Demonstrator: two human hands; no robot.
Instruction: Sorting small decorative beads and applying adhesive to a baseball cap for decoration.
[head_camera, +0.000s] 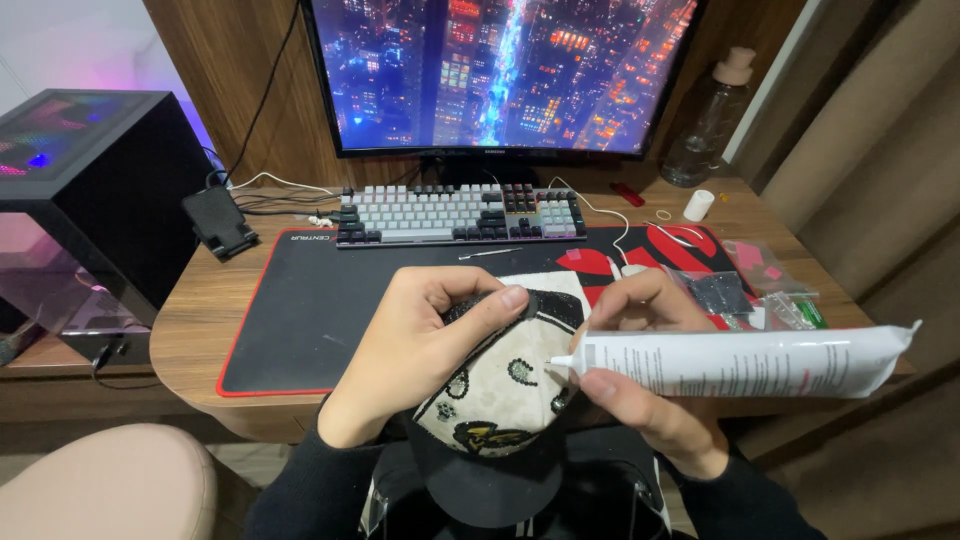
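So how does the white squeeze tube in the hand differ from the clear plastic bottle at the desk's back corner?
The white squeeze tube is opaque and lies sideways, gripped by the right hand; the clear plastic bottle is see-through, stands upright and is untouched. The tube ends in a thin nozzle, the bottle in a wide beige cap. Both are containers.

The left half of the black, red-edged desk mat (300, 320) on the wooden table (195, 320) lies open. Behind it the grey and white keyboard (460, 213) bars the way; clear plastic packets (760, 290) crowd the right side; a black computer case (90, 190) walls the left.
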